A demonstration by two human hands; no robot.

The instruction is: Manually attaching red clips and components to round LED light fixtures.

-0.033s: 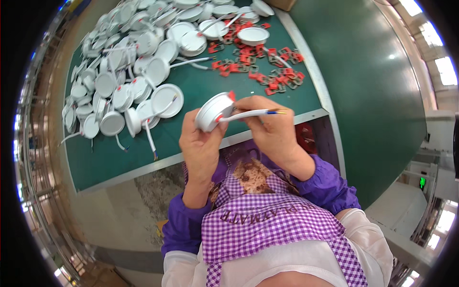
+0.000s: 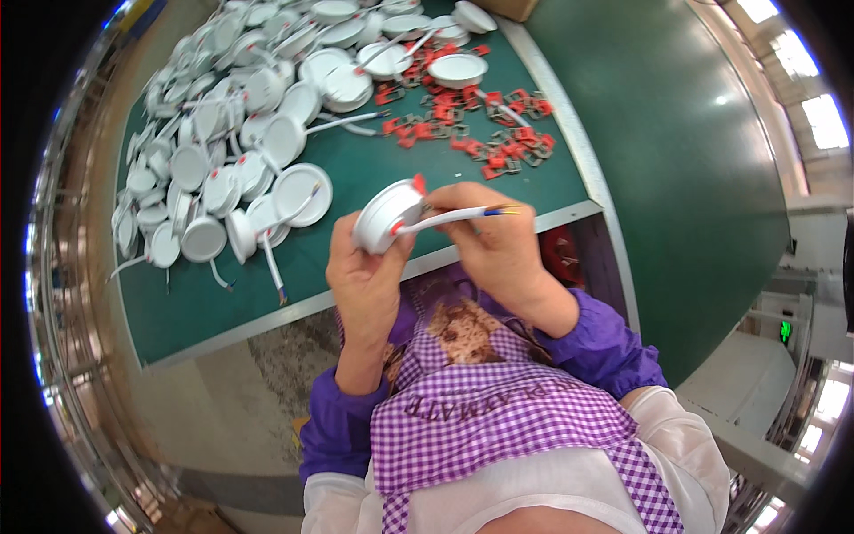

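In front of my chest, above the table's near edge, my left hand (image 2: 366,280) grips a round white downlight (image 2: 384,218) by its rim, tilted on its side. A white cable (image 2: 449,215) with bare coloured wire ends sticks out of its back toward the right. At the light's upper right edge stands a red-tipped spring clip (image 2: 419,184). My right hand (image 2: 494,231) has its thumb and fingers pinched at this clip, against the light's side. Its fingertips partly hide the clip's metal part. The cable passes in front of my right fingers.
Many white downlights (image 2: 302,194) with cables lie heaped on the green table (image 2: 374,169), at the left and back. Loose red-and-grey clips (image 2: 516,147) are scattered at the back right, around another downlight (image 2: 458,71). A metal edge strip (image 2: 569,215) borders the table.
The whole view has shifted slightly, so everything sits a little lower and further left. Both hands keep their hold and the downlight stays in the same pose.
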